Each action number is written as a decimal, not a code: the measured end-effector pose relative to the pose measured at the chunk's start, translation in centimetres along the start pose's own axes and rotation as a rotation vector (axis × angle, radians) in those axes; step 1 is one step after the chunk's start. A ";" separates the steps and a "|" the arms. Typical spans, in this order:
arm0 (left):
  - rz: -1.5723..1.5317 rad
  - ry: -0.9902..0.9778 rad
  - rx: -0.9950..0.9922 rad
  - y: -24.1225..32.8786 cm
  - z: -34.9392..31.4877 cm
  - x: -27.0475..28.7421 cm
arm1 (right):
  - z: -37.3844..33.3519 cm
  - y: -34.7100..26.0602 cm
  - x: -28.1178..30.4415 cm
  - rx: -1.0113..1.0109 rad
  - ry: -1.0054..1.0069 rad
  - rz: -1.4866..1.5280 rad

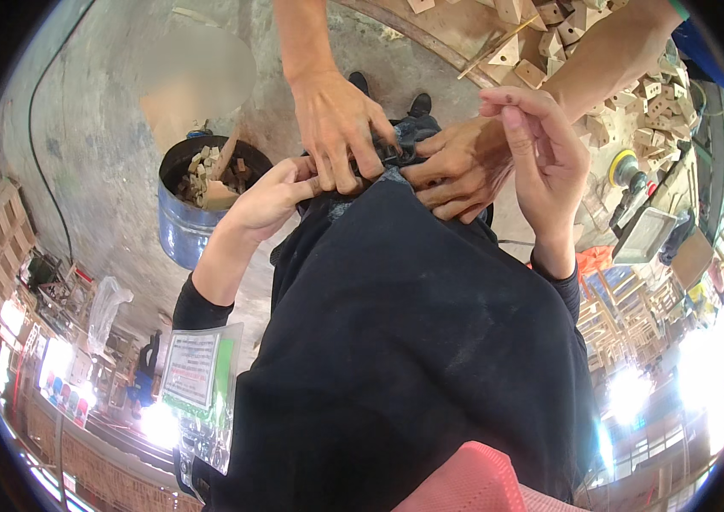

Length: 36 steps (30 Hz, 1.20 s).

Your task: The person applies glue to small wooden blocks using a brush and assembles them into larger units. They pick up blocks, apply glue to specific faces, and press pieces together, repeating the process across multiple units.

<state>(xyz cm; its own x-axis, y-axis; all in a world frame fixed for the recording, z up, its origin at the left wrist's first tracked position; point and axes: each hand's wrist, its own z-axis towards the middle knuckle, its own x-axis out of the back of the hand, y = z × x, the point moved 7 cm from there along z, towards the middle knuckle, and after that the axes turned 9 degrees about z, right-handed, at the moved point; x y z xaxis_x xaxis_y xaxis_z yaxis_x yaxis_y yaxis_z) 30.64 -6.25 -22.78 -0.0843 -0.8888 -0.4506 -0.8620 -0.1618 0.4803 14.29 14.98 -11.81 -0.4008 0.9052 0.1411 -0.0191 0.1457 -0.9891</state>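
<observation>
My left hand (pixel 270 201) is at my waist, its fingers closed on the edge of my black top (pixel 413 324). Part of its grip is hidden by another person's hand (pixel 338 128) beside it. That person's other hand (pixel 463 166) is on the right side of my waist. Both of their hands hold a dark buckle or belt (pixel 398 152) at the front; its details are too small to make out. Raised at the right, my right hand (pixel 550 162) holds nothing, its thumb and fingers apart and slightly bent.
A blue metal drum (pixel 185 226) with wood offcuts (pixel 205 177) stands on the concrete floor at the left. Many drilled wooden blocks (pixel 579 26) lie in a heap at the upper right, near a sander with a yellow pad (pixel 624 168). A plastic card holder (pixel 202 384) hangs at my left arm.
</observation>
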 end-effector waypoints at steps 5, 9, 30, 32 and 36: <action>-0.043 -0.050 -0.003 1.1 0.1 1.7 | 0.6 -2.2 -0.7 0.073 0.102 -0.082; -0.033 -0.083 0.008 2.0 0.0 2.3 | 1.0 -2.6 -1.4 0.074 0.132 -0.051; -0.055 -0.130 0.019 2.4 0.6 2.5 | 0.7 -3.7 -3.9 0.430 0.099 -0.310; -0.050 -0.124 0.018 2.5 0.6 2.2 | 0.7 -3.6 -3.4 0.404 0.132 -0.288; -0.075 -0.110 0.005 3.0 0.8 2.1 | 0.8 -3.7 -2.7 0.357 0.172 -0.303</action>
<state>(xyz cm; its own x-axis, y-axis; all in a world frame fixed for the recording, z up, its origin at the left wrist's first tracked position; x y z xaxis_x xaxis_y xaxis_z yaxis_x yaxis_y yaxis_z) 27.49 -8.26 -22.92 -0.0734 -0.8215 -0.5655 -0.8705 -0.2239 0.4382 14.71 11.72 -8.58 -0.1725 0.9003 0.3995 -0.4355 0.2941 -0.8508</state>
